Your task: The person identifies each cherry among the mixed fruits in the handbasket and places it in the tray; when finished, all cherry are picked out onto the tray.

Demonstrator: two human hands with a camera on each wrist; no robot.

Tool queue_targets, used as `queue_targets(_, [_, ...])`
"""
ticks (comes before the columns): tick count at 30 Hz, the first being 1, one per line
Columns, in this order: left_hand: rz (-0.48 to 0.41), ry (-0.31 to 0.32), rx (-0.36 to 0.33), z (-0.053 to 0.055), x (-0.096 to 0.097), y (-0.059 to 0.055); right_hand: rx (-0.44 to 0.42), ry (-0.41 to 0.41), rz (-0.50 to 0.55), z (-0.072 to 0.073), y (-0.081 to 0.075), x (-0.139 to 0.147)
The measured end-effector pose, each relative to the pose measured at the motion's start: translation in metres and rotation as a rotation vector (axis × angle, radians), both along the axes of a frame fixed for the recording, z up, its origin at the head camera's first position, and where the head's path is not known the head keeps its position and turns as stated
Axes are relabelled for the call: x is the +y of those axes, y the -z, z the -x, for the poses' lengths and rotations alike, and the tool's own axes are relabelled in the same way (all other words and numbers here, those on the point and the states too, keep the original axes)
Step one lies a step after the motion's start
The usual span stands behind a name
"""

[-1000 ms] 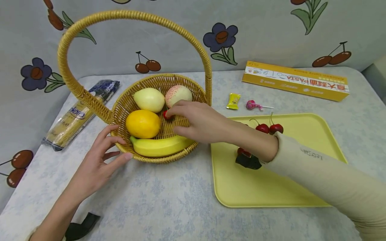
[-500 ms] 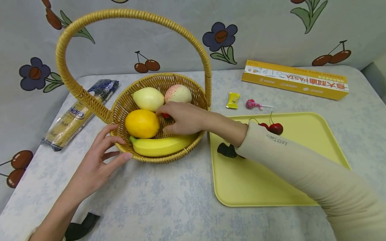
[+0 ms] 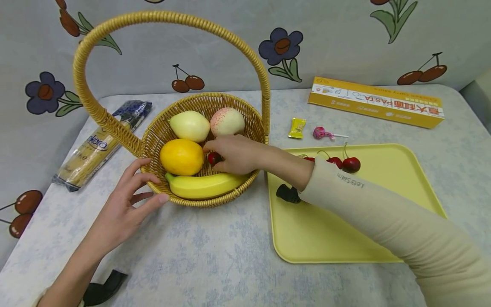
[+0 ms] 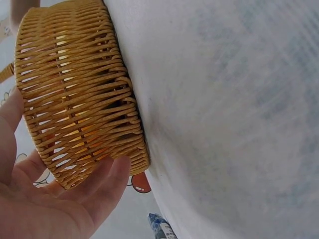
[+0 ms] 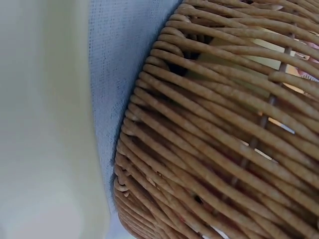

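Note:
A wicker basket [image 3: 203, 204] with a tall arched handle stands at left centre in the head view. My left hand [image 3: 124, 202] holds its near left rim, fingers and thumb against the weave; the left wrist view shows this hand on the basket wall [image 4: 79, 99]. Inside the basket, my right hand [image 3: 239, 153] has its thumb and index finger around a dark red cherry [image 3: 215, 158]. Around it lie a yellow mango-like fruit [image 3: 182, 157], a pale pear-shaped fruit [image 3: 189, 126], a pink-speckled peach [image 3: 227, 122] and a banana [image 3: 207, 186]. In the right wrist view, the basket's weave [image 5: 214, 124] hides the right fingers.
Right of the basket lies a yellow tray [image 3: 345, 238] with cherries [image 3: 350, 164], partly under the right sleeve. Behind it are a yellow-wrapped sweet [image 3: 297, 128], a lollipop [image 3: 319, 133] and a pasta box [image 3: 376, 102]. A spaghetti packet [image 3: 99, 147] lies at left.
My right hand has moved left and deeper into the basket, then slightly back. The cherry has shifted nearer and now shows between thumb and index finger. The left hand stays on the rim.

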State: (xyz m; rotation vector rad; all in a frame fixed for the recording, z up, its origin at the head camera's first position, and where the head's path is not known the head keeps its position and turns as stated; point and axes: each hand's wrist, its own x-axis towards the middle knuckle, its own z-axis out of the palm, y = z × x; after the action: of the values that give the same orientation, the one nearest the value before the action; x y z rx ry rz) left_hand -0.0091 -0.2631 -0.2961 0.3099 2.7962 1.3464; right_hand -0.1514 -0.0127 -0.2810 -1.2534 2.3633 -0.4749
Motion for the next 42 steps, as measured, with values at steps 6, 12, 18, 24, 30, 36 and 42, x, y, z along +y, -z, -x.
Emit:
queue_targets(6, [-0.004, -0.002, -0.001, 0.000, 0.000, 0.000, 0.028, -0.020, -0.044, -0.002, 0.000, -0.002])
queue_targets(12, [-0.017, 0.001, 0.005, -0.001, 0.000, 0.000, 0.025, -0.012, -0.047, -0.003, -0.002, -0.001])
queue_targets(18, [-0.021, 0.001, 0.010, -0.001, 0.000, 0.000, 0.012, -0.001, -0.043, -0.003, -0.004, -0.001])
queue_targets(24, [-0.018, -0.003, 0.010, -0.001, 0.000, 0.000, 0.025, -0.002, -0.027, -0.004, -0.004, 0.000])
queue_targets(30, [-0.012, -0.005, 0.006, 0.000, 0.000, 0.000, 0.029, -0.003, 0.049, -0.004, -0.003, 0.003])
queue_targets(36, [-0.005, -0.005, 0.002, 0.000, 0.000, 0.001, 0.018, -0.040, 0.147, -0.006, -0.002, 0.008])
queue_targets(42, [0.000, -0.003, 0.002, 0.000, 0.000, 0.000, 0.053, 0.018, 0.282, -0.009, -0.001, 0.010])
